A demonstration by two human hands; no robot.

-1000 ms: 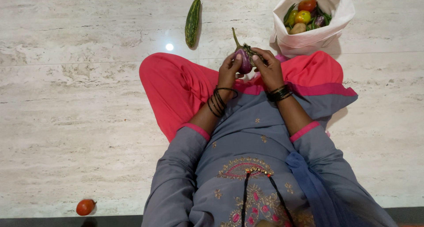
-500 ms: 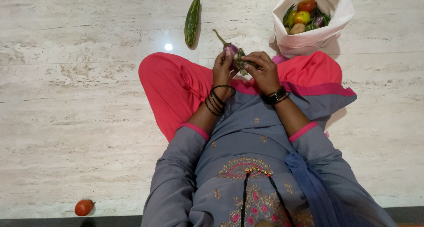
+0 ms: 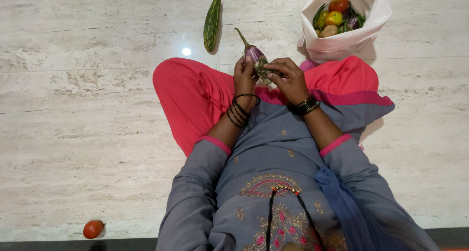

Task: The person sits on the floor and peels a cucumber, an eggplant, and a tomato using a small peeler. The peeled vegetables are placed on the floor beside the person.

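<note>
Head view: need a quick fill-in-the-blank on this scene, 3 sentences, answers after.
1. Both hands, the left hand and the right hand, hold a small purple ____.
2. The long green gourd lies on the ____.
3. The white cloth bag holds mixed ____.

Missing words: eggplant; floor; vegetables

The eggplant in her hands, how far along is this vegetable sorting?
Looks done: a cucumber and a tomato lie out on the marble floor. In hand: left hand and right hand both grip a small purple eggplant over the lap. Left: the white bag holds more tomatoes, eggplants and greens.
</note>
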